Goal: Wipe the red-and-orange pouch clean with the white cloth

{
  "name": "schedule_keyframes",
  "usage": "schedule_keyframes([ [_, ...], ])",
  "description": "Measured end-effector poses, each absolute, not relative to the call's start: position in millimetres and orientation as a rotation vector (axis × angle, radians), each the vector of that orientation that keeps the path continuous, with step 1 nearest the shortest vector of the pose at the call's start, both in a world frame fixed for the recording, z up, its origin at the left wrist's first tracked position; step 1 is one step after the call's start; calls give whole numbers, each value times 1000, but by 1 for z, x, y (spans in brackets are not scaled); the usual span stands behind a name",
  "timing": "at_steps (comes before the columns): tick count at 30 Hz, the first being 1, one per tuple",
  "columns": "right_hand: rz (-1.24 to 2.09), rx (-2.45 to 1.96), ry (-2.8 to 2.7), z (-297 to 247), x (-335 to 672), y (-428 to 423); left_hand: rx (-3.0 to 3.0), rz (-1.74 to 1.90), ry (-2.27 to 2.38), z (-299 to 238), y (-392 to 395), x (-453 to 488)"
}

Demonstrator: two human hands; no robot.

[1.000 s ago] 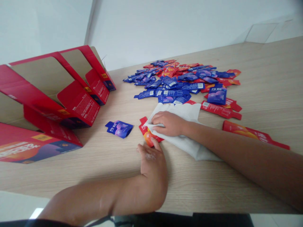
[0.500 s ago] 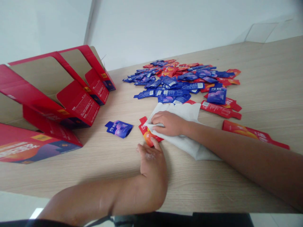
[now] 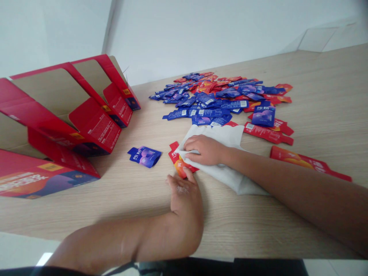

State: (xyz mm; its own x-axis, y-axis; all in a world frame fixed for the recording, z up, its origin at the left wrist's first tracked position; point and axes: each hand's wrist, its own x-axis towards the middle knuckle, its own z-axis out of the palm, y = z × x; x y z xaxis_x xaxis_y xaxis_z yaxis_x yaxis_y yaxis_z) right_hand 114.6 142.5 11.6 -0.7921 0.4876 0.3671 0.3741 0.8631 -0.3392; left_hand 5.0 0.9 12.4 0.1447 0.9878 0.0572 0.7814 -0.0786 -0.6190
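Cloth [image 3: 222,135], one, under right hand [image 3: 205,150], can't tell if gripped; overlaps one red pouch [image 3: 180,166], centre. Left hand [image 3: 185,191], digits apart, touches red pouch. One blue pouch [image 3: 145,156] nine o'clock, three-plus boxes [image 3: 96,126] ten, pouch heap [image 3: 207,99] one.

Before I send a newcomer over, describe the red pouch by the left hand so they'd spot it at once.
Right of the large red boxes, find the white cloth under the right hand. The red pouch pokes from its left edge, the only red one right at the left hand.

Right hand [image 3: 205,150] on cloth [image 3: 222,135] (white)
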Motion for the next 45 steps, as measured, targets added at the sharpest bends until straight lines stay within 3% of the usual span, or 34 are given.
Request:
schedule_keyframes([
  [25, 292, -407, -2628, 19, 114, 136, -1959, 539, -1790, 19, 2, 9],
  [45, 372, -564, -2618, 14, 114, 141, -1952, 472, -1787, 17, 2, 7],
])
